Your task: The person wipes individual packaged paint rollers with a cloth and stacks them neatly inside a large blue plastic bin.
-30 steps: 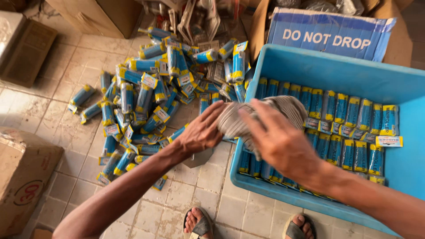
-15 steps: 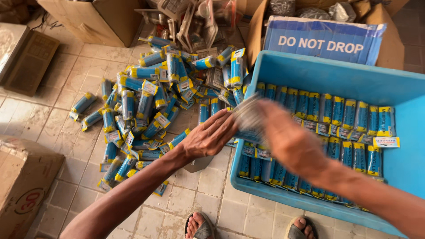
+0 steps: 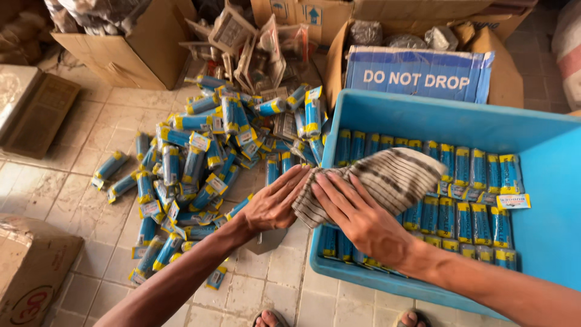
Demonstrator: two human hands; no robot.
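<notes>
We see a cloth (image 3: 393, 178) striped in off-white and dark brown, pale bands crossed by thin dark lines. The plastic crate (image 3: 544, 200) is a bright sky blue inside and out. The packets in the crate (image 3: 460, 200) are blue with yellow ends, and one small label (image 3: 513, 201) shows white with a yellow edge. The packets heaped on the floor (image 3: 206, 163) carry the same blue and yellow, with white tags among them. We see a blue cardboard flap (image 3: 417, 75) with white lettering. The cardboard boxes (image 3: 130, 54) are plain brown. The floor tiles (image 3: 66, 194) are mottled beige with darker grout lines.
</notes>
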